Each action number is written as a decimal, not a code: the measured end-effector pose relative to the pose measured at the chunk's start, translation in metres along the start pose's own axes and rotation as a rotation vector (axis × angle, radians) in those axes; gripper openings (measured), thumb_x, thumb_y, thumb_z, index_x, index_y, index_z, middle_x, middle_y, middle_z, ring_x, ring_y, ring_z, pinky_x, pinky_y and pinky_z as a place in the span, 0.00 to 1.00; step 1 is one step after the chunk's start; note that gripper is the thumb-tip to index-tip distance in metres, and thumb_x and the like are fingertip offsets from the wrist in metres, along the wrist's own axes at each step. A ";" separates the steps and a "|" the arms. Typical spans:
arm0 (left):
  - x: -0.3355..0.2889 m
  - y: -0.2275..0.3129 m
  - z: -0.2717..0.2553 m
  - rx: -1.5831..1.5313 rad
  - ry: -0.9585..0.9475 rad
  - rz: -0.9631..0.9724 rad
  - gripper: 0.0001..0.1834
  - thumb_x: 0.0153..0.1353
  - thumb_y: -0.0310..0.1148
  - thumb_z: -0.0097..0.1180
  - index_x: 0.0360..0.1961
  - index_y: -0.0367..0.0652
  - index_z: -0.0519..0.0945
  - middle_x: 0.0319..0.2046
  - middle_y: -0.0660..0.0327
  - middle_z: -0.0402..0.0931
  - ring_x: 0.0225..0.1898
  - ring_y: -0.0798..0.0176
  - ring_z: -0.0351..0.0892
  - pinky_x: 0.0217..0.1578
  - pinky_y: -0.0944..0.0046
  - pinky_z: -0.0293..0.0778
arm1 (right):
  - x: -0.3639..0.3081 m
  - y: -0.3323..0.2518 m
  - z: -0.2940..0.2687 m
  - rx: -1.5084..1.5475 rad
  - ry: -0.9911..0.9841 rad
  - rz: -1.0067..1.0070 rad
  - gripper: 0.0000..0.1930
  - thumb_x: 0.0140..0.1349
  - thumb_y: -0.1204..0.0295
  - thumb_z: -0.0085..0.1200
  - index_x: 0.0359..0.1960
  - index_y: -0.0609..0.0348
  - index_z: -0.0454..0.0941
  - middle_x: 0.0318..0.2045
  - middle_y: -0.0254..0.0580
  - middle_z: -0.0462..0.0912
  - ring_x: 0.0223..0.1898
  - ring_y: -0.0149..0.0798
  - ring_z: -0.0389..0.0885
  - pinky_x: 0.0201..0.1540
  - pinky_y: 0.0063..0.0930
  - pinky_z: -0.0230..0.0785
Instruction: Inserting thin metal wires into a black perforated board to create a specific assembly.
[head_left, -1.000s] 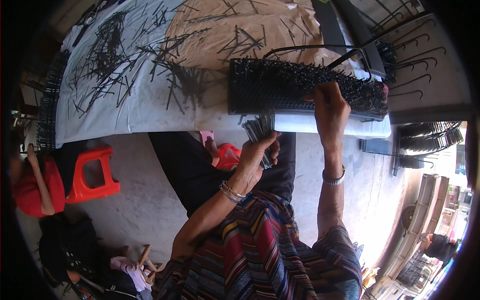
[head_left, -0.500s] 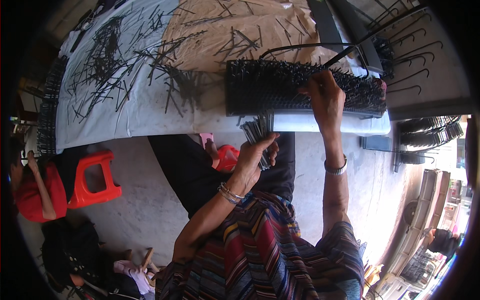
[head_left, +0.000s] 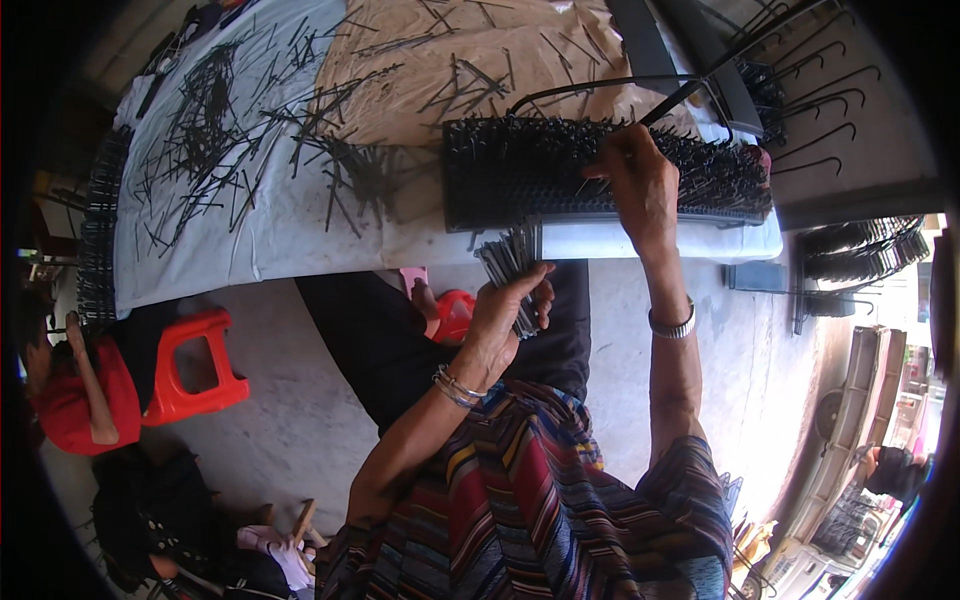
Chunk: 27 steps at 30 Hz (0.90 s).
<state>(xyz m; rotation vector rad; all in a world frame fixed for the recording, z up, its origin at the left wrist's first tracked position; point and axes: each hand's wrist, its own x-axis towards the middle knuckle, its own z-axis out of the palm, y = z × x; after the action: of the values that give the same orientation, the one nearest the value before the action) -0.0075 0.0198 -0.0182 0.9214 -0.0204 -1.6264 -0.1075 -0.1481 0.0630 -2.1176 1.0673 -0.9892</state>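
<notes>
My left hand is closed round a bundle of thin dark rods, which point up and away from me just in front of the table edge. At the table's near right side lies a long black rack with a grid of holes. Dense rows of dark rods stick up from its far part. Over the middle of this rack is my right hand, thumb and fingers pinched together. Whatever is between those fingertips is too small and dark to make out.
Loose dark rods lie scattered over the cloth-covered table. A bent black metal bar arches behind the rack. Hooked rods stand out at the far right. Left of me, a person in red is beside a red stool.
My right hand has shifted slightly left over the rack, its fingers still pinched. My left hand keeps its hold on the bundle. The whole view has moved a little.
</notes>
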 end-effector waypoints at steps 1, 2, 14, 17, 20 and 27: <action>0.000 0.000 0.000 0.001 0.001 -0.002 0.15 0.62 0.38 0.60 0.42 0.36 0.79 0.24 0.63 0.74 0.22 0.69 0.71 0.22 0.69 0.67 | -0.003 -0.001 0.001 -0.010 0.015 -0.015 0.04 0.65 0.78 0.45 0.36 0.65 0.72 0.24 0.48 0.82 0.29 0.38 0.86 0.26 0.26 0.74; 0.000 0.000 0.001 0.004 0.000 0.006 0.15 0.61 0.37 0.60 0.42 0.36 0.79 0.24 0.63 0.74 0.22 0.69 0.71 0.22 0.69 0.67 | -0.004 -0.002 0.001 -0.010 0.016 -0.012 0.04 0.65 0.78 0.45 0.36 0.65 0.72 0.24 0.48 0.82 0.29 0.38 0.86 0.26 0.26 0.74; -0.001 0.003 0.001 0.033 -0.017 0.018 0.14 0.62 0.37 0.59 0.42 0.36 0.78 0.25 0.64 0.74 0.22 0.70 0.71 0.22 0.69 0.67 | -0.007 0.005 -0.003 0.046 0.010 -0.011 0.03 0.62 0.83 0.48 0.36 0.65 0.73 0.26 0.44 0.82 0.30 0.37 0.86 0.31 0.25 0.75; 0.000 0.003 -0.001 0.035 -0.023 0.030 0.14 0.62 0.37 0.58 0.42 0.36 0.79 0.25 0.63 0.74 0.22 0.70 0.71 0.22 0.69 0.67 | -0.006 0.010 -0.007 0.013 -0.013 -0.040 0.03 0.63 0.82 0.49 0.36 0.63 0.74 0.25 0.43 0.82 0.31 0.36 0.86 0.32 0.26 0.75; -0.001 0.004 -0.001 0.028 -0.019 0.018 0.15 0.62 0.38 0.58 0.42 0.36 0.79 0.25 0.63 0.74 0.22 0.70 0.71 0.22 0.69 0.67 | -0.004 0.006 -0.001 -0.059 -0.065 -0.018 0.02 0.63 0.79 0.50 0.36 0.62 0.75 0.26 0.43 0.83 0.31 0.36 0.86 0.32 0.27 0.75; -0.003 0.004 0.001 -0.010 0.009 0.019 0.15 0.62 0.39 0.59 0.42 0.37 0.79 0.24 0.63 0.74 0.22 0.70 0.70 0.22 0.68 0.67 | -0.018 0.002 0.003 -0.319 0.011 -0.197 0.03 0.59 0.78 0.52 0.34 0.57 0.74 0.25 0.45 0.79 0.27 0.48 0.80 0.30 0.37 0.71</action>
<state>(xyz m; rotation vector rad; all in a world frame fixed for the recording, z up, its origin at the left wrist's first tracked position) -0.0047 0.0208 -0.0132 0.9178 -0.0144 -1.6038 -0.1135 -0.1336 0.0532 -2.5182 1.0975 -0.9729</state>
